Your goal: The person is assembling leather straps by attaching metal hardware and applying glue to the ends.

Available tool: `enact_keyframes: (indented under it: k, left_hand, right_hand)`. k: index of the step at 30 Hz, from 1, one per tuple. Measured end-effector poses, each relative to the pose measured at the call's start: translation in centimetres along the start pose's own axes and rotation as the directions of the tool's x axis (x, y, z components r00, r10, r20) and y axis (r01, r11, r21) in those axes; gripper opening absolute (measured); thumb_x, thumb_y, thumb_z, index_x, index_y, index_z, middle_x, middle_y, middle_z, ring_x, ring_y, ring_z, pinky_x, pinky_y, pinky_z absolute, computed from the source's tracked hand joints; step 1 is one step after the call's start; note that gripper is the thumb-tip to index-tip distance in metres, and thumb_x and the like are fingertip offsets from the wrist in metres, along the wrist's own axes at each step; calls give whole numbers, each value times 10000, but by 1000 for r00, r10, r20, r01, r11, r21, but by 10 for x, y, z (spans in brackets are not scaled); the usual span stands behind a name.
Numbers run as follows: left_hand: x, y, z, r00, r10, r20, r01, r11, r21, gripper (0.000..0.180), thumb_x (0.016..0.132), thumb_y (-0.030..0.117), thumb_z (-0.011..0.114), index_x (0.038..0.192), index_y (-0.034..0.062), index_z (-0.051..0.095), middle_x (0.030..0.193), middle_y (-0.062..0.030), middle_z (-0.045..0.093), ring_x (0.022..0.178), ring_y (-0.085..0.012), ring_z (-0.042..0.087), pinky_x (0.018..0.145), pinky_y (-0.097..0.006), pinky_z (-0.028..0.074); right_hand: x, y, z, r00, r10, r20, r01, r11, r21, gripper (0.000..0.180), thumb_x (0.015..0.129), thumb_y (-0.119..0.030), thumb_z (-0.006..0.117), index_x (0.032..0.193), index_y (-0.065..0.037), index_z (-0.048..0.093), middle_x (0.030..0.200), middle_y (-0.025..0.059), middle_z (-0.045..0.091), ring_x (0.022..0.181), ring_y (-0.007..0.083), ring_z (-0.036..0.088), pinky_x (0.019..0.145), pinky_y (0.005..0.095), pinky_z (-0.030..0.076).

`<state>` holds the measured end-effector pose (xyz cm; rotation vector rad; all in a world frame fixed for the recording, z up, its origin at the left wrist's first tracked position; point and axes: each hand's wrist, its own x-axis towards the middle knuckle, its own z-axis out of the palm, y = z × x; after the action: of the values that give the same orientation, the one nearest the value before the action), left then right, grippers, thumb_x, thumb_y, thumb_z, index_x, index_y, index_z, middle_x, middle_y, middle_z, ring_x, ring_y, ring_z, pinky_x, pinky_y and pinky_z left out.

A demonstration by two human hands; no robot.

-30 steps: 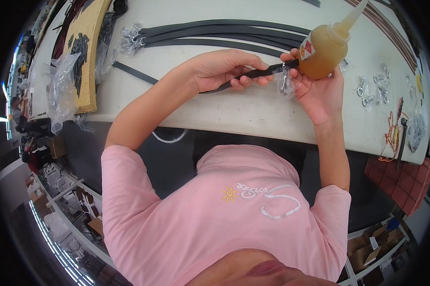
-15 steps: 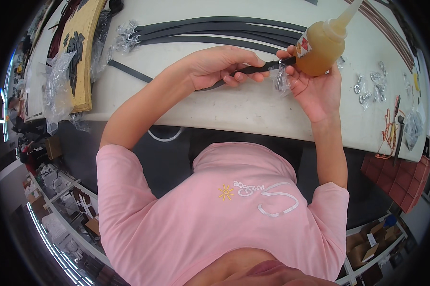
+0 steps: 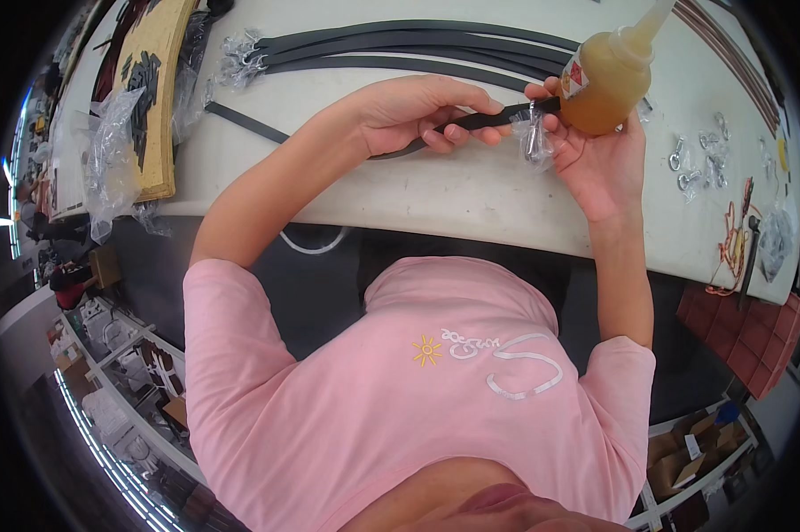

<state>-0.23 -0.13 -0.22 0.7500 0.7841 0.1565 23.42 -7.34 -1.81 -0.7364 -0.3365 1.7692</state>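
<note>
My left hand [image 3: 417,115] is closed around a dark flat strap [image 3: 481,121], thumb on top and fingers beneath. A metal snap hook [image 3: 533,146] in clear plastic wrap hangs at the strap's end, between my two hands. My right hand [image 3: 595,173] holds a squeeze bottle [image 3: 605,84] of amber liquid, tilted, its pale nozzle pointing up and away to the right. The fingertips of that hand are at the strap's end beside the hook; the bottle hides part of them. The strap's tail runs left under my left forearm.
Several dark straps [image 3: 400,44] with wrapped hooks [image 3: 238,58] lie across the back of the white table [image 3: 417,199]. A yellow board [image 3: 159,133] with dark scraps and plastic bags stands left. Loose hooks [image 3: 688,164], brown strips [image 3: 728,66] and a dark-handled tool [image 3: 749,248] lie right.
The wrapped hook has turned to hang more upright below the strap. Both hands keep their hold, and the whole view has shifted slightly.
</note>
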Motion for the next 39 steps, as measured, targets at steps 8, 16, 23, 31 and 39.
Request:
enact_keyframes:
  k: [8, 16, 23, 31, 39]
  left_hand:
    - [2, -2, -1, 1000, -13, -11, 13, 1000, -23, 198, 948, 209, 677, 990, 17, 649, 954, -126, 706, 555, -36, 427, 415, -159, 273]
    - [2, -1, -2, 1000, -23, -3, 23, 1000, -17, 207, 951, 209, 672, 999, 8, 660, 896, -112, 702, 545, -35, 417, 412, -160, 264]
    - [2, -2, -1, 1000, -27, 14, 27, 1000, -10, 217, 950, 206, 669, 1014, -1, 669, 875, -103, 702, 539, -33, 416, 411, -163, 262]
    - [3, -4, -2, 1000, -22, -4, 22, 999, 24, 193, 947, 201, 670, 1003, 17, 677, 894, -99, 707, 548, -23, 420, 417, -157, 268]
    - [1, -15, 4, 956, 284, -80, -207, 840, 501, 176, 923, 194, 697, 968, 24, 701, 878, -17, 718, 560, -25, 443, 455, -205, 348]
  right_hand:
    - [-1, 1, -1, 1000, -1, 9, 1, 1000, 9, 593, 1059, -475, 249, 1280, -16, 554, 1204, 309, 623, 814, 214, 725, 638, 262, 594]
    - [-3, -1, 1, 1000, 13, -10, -13, 999, -31, 603, 1061, -476, 231, 1290, -21, 553, 1204, 302, 632, 823, 208, 729, 635, 259, 588]
    - [-3, 1, -1, 1000, 9, -2, -9, 1000, -24, 599, 1062, -476, 234, 1295, -23, 550, 1204, 298, 632, 816, 208, 731, 624, 260, 585]
    - [-5, -1, -4, 999, 43, 24, -42, 999, -24, 627, 1062, -492, 224, 1299, -13, 550, 1208, 294, 632, 843, 204, 729, 638, 262, 584]
    - [-10, -30, -15, 993, -122, -8, 120, 989, -86, 655, 1057, -534, 287, 1303, 10, 556, 1264, 286, 625, 966, 258, 716, 720, 294, 598]
